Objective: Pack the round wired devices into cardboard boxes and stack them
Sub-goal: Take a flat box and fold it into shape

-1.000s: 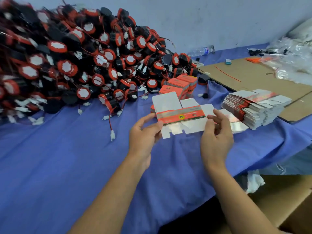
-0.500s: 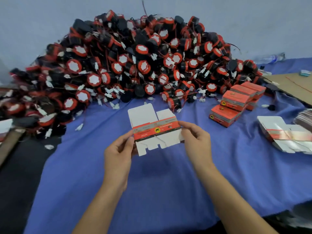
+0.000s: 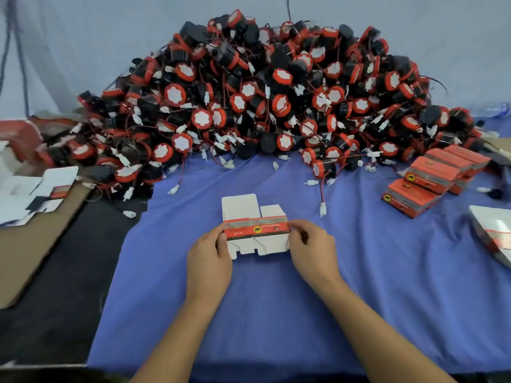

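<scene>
A person's left hand (image 3: pixel 209 251) is gripping the left edge of a flat, unfolded white cardboard box blank with an orange-red and grey printed band (image 3: pixel 255 228), fingers curled round it, while the right hand (image 3: pixel 311 251) is pinching its right edge. The blank is sitting between the two hands, just above the blue cloth covering the table (image 3: pixel 276 313), with its white flaps pointing up and down. Behind it, a big heap of round black-and-orange wired devices with white connectors (image 3: pixel 262 92) is lying against the wall. To the right, closed orange-red cardboard boxes (image 3: pixel 434 175) are lying stacked on the cloth, and more flattened white box blanks (image 3: pixel 495 233) are lying at the right edge.
</scene>
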`<act>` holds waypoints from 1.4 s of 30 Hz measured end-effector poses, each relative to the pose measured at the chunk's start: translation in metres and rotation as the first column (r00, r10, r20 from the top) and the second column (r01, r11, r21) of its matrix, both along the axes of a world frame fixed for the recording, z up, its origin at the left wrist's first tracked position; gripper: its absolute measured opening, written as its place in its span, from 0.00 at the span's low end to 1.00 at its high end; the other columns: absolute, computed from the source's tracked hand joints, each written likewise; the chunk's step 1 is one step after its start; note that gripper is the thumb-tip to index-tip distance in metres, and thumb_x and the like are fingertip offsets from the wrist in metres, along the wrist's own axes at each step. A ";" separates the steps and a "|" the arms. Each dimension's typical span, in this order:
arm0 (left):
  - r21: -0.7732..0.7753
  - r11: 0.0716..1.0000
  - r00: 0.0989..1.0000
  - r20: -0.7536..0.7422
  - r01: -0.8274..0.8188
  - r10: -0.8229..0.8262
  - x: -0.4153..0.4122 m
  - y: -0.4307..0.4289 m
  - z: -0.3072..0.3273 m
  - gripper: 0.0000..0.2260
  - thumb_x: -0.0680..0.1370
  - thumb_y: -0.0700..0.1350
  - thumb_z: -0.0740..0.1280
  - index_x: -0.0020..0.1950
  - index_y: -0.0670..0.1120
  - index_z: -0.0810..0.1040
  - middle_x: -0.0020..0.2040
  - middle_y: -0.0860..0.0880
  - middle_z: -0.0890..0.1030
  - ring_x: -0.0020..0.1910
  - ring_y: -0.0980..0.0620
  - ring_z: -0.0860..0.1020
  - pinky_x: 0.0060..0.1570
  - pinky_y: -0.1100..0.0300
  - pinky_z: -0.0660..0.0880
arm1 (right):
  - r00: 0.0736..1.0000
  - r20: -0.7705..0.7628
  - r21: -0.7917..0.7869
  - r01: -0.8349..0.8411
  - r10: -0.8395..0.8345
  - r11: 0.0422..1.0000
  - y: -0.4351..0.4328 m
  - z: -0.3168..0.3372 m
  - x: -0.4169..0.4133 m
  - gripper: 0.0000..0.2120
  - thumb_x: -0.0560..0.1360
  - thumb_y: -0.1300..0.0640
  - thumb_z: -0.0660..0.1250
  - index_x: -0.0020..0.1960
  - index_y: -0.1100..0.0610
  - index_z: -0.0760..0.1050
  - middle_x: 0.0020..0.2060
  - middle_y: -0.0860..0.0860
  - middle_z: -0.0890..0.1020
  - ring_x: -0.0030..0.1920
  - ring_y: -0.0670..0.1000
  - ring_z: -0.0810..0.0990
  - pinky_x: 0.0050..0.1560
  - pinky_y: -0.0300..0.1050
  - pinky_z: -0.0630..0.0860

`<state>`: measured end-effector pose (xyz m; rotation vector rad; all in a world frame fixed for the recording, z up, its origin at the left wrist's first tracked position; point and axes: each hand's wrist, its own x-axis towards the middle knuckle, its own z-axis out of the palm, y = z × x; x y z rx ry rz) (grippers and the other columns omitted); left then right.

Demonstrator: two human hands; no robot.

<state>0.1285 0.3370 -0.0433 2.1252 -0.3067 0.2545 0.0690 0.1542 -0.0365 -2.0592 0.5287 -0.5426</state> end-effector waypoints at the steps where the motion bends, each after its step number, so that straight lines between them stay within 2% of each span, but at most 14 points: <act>1: 0.005 1.000 1.000 0.001 -0.002 0.002 0.000 0.000 0.001 0.16 0.84 0.37 0.60 0.65 0.48 0.83 0.53 0.51 0.86 0.52 0.50 0.81 0.52 0.55 0.76 | 1.000 -0.001 0.008 0.005 -0.005 1.000 -0.001 0.000 0.000 0.18 0.80 0.61 0.60 0.46 0.37 0.78 0.36 0.30 0.81 0.39 0.37 0.79 0.35 0.28 0.71; 4: -0.017 1.000 1.000 0.002 0.014 -0.014 -0.001 0.003 0.000 0.17 0.85 0.37 0.59 0.67 0.48 0.82 0.55 0.51 0.85 0.53 0.50 0.80 0.54 0.55 0.76 | 0.999 0.041 0.100 0.005 -0.009 0.995 -0.002 -0.001 -0.003 0.17 0.82 0.60 0.61 0.50 0.40 0.82 0.41 0.33 0.84 0.44 0.37 0.81 0.41 0.29 0.73; 8: -0.060 0.998 1.000 0.003 0.023 -0.023 0.001 0.005 -0.001 0.16 0.85 0.38 0.61 0.68 0.49 0.81 0.56 0.53 0.85 0.53 0.55 0.81 0.53 0.63 0.75 | 0.989 0.150 0.235 -0.041 0.006 0.971 -0.003 0.001 -0.007 0.17 0.84 0.62 0.61 0.57 0.45 0.85 0.49 0.38 0.87 0.52 0.39 0.83 0.51 0.31 0.76; 12: -0.158 0.987 0.999 -0.020 0.022 -0.025 0.004 0.008 -0.004 0.16 0.86 0.40 0.60 0.69 0.52 0.81 0.55 0.64 0.83 0.54 0.64 0.80 0.53 0.72 0.74 | 0.978 0.203 0.251 -0.103 0.052 0.962 -0.002 0.004 -0.009 0.21 0.84 0.67 0.60 0.59 0.44 0.83 0.50 0.40 0.87 0.53 0.41 0.84 0.51 0.32 0.77; 16: -0.235 0.971 0.997 -0.054 0.038 -0.052 0.005 0.012 -0.006 0.17 0.86 0.40 0.60 0.69 0.54 0.80 0.54 0.73 0.81 0.56 0.69 0.79 0.52 0.75 0.73 | 0.975 0.199 0.234 -0.145 0.098 0.961 -0.004 -0.001 -0.008 0.27 0.79 0.73 0.60 0.62 0.46 0.83 0.49 0.46 0.87 0.51 0.50 0.84 0.55 0.43 0.80; 18: -0.263 0.963 0.993 -0.078 0.062 -0.085 0.005 0.015 -0.008 0.17 0.86 0.39 0.60 0.71 0.53 0.79 0.58 0.69 0.82 0.59 0.68 0.78 0.57 0.72 0.74 | 0.970 0.208 0.220 -0.168 0.122 0.961 -0.003 -0.002 -0.008 0.26 0.78 0.73 0.63 0.62 0.45 0.83 0.47 0.45 0.86 0.45 0.48 0.82 0.54 0.42 0.78; 21: -0.297 0.951 0.985 -0.120 0.086 -0.126 0.010 0.018 -0.011 0.20 0.85 0.36 0.60 0.74 0.50 0.77 0.64 0.60 0.82 0.64 0.63 0.78 0.66 0.61 0.75 | 0.962 0.229 0.193 -0.193 0.147 0.962 -0.004 -0.004 -0.008 0.24 0.78 0.69 0.67 0.63 0.43 0.82 0.44 0.41 0.85 0.41 0.46 0.79 0.52 0.40 0.77; 24: -0.304 0.940 0.969 -0.139 0.154 -0.204 0.008 0.015 -0.009 0.18 0.85 0.36 0.62 0.71 0.51 0.79 0.60 0.62 0.84 0.61 0.63 0.80 0.61 0.64 0.76 | 0.959 0.213 0.128 -0.217 0.187 0.968 -0.005 -0.009 -0.005 0.25 0.78 0.67 0.70 0.63 0.39 0.82 0.48 0.45 0.85 0.43 0.50 0.81 0.49 0.39 0.78; 27: -0.178 0.948 0.952 -0.109 0.264 -0.286 0.001 0.009 -0.007 0.14 0.84 0.39 0.65 0.60 0.57 0.82 0.52 0.66 0.85 0.52 0.64 0.82 0.50 0.69 0.75 | 0.956 0.152 -0.009 -0.252 0.250 0.968 0.001 -0.015 -0.003 0.29 0.76 0.69 0.70 0.60 0.34 0.79 0.52 0.41 0.83 0.45 0.47 0.81 0.45 0.33 0.75; 30: -0.188 0.949 0.956 -0.096 0.255 -0.276 -0.002 0.005 -0.003 0.13 0.83 0.42 0.67 0.65 0.56 0.81 0.53 0.66 0.84 0.51 0.65 0.81 0.48 0.73 0.73 | 0.955 0.160 -0.035 -0.248 0.251 0.968 0.001 -0.015 -0.002 0.37 0.76 0.70 0.67 0.62 0.26 0.75 0.49 0.38 0.82 0.45 0.46 0.81 0.43 0.33 0.77; 32: -0.189 0.953 0.965 -0.067 0.238 -0.254 -0.003 0.006 -0.002 0.14 0.82 0.43 0.69 0.67 0.54 0.81 0.54 0.68 0.83 0.51 0.66 0.80 0.47 0.75 0.72 | 0.955 0.160 -0.084 -0.240 0.251 0.967 -0.001 -0.015 -0.003 0.44 0.75 0.72 0.65 0.63 0.20 0.69 0.51 0.31 0.80 0.47 0.43 0.80 0.41 0.29 0.75; 34: -0.187 0.956 0.968 -0.064 0.226 -0.241 -0.003 0.006 -0.003 0.14 0.81 0.44 0.70 0.67 0.52 0.80 0.56 0.64 0.83 0.51 0.64 0.79 0.48 0.74 0.72 | 0.954 0.142 -0.129 -0.246 0.263 0.961 0.000 -0.015 -0.002 0.48 0.75 0.73 0.65 0.65 0.18 0.64 0.55 0.25 0.76 0.50 0.41 0.79 0.44 0.27 0.73; 39: -0.223 0.946 0.965 -0.069 0.234 -0.255 -0.003 0.006 -0.001 0.17 0.80 0.55 0.68 0.68 0.58 0.75 0.60 0.62 0.79 0.58 0.60 0.78 0.54 0.67 0.75 | 0.937 0.188 -0.100 -0.280 0.294 0.955 -0.003 -0.020 -0.001 0.46 0.76 0.71 0.69 0.70 0.21 0.62 0.62 0.33 0.77 0.55 0.43 0.80 0.48 0.33 0.77; 42: -0.254 0.942 0.969 -0.054 0.221 -0.242 -0.005 0.005 0.000 0.20 0.77 0.64 0.64 0.65 0.56 0.76 0.61 0.60 0.79 0.61 0.58 0.77 0.53 0.62 0.76 | 0.929 0.215 -0.080 -0.290 0.301 0.954 -0.001 -0.019 -0.001 0.38 0.78 0.58 0.70 0.74 0.25 0.59 0.63 0.40 0.78 0.55 0.46 0.80 0.44 0.32 0.75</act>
